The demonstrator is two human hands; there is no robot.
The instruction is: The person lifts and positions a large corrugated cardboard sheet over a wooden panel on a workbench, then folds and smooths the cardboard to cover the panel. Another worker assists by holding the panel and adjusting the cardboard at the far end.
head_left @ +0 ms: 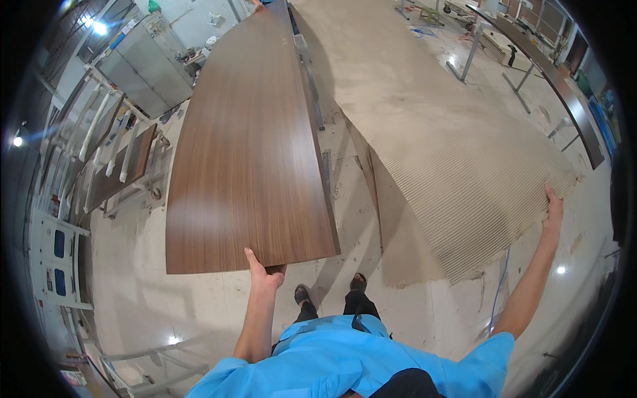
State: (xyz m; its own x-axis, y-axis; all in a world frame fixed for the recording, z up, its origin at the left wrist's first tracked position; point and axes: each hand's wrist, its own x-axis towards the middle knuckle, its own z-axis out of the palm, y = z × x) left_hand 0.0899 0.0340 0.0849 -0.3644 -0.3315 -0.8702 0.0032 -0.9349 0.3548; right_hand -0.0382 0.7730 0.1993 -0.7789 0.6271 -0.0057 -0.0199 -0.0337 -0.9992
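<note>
Brown panel (245, 152) in left grip (265, 275), grey cabinet (147, 69) beyond

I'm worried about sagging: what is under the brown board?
Under the brown board, at its near edge, the left hand is partly tucked. A grey bar shows past its right edge, apparently lower. Whatever lies beneath its middle is covered.

Light is bright and even across the middle. A lamp (99, 28) glares white at ten o'clock, with a smaller light (18, 141) between nine and ten. Pale sheen lies on the brown board (249, 172); the floor (133, 278) throws back bright spots at half past three and half past seven. Soft shadows fall near the feet (358, 283) at six o'clock. Straight edges bow toward the blackened rim.
</note>
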